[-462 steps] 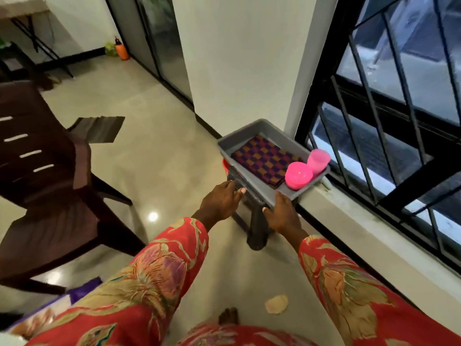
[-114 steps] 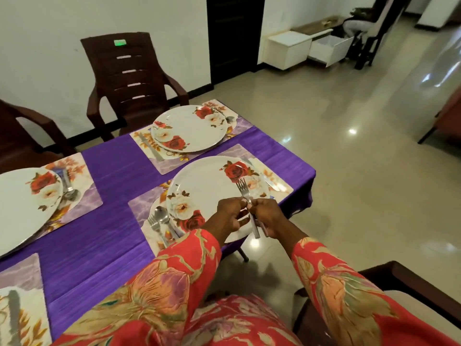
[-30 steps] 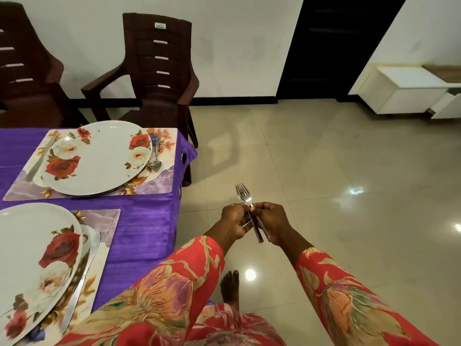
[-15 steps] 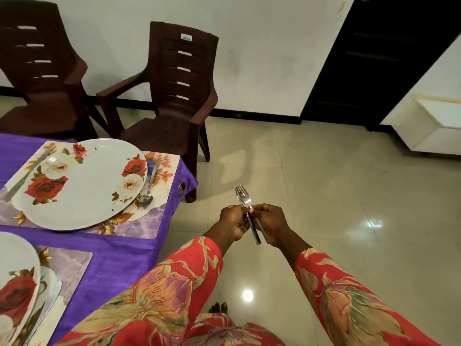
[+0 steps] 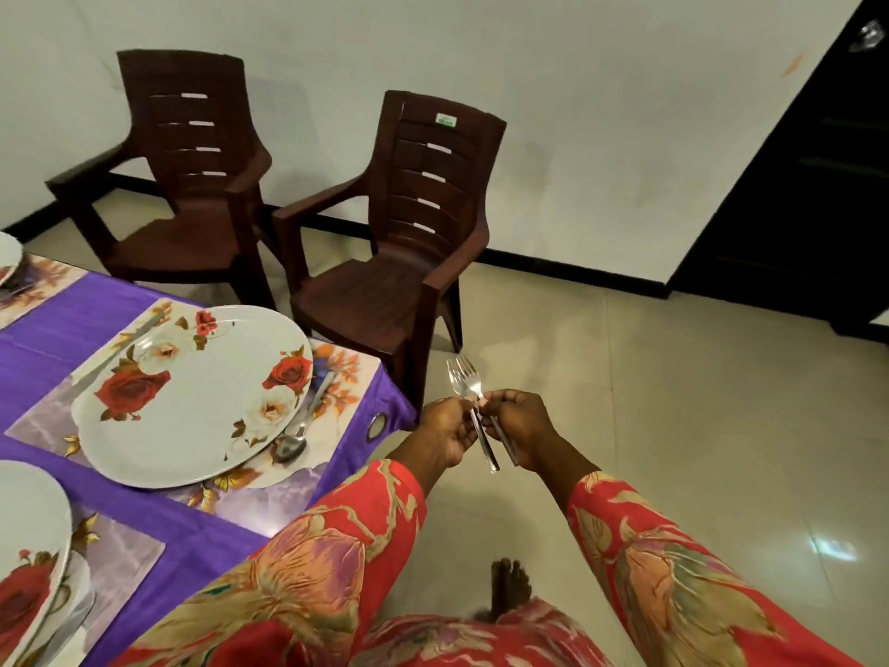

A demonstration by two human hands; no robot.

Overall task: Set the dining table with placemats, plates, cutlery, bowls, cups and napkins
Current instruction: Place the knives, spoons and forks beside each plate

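Note:
Two steel forks (image 5: pixel 464 385) are held upright, tines up, over the floor just off the table's corner. My left hand (image 5: pixel 445 430) pinches one handle and my right hand (image 5: pixel 522 426) pinches the other. To the left, a rose-patterned plate (image 5: pixel 192 392) lies on a floral placemat (image 5: pixel 332 373) on the purple tablecloth (image 5: pixel 53 339), with a spoon (image 5: pixel 296 433) along its right side and a knife (image 5: pixel 118 346) at its far left. Another rose plate (image 5: pixel 29 560) shows at the bottom left.
Two brown plastic armchairs (image 5: pixel 399 262) (image 5: pixel 187 185) stand against the white wall beyond the table. A dark door (image 5: pixel 808 185) is at the right. Glossy tiled floor spreads to the right, and a bare foot (image 5: pixel 510 587) shows below my hands.
The view has swung left and back, so the table corner and both chairs sit nearer the centre. The forks have come slightly apart, one in each hand.

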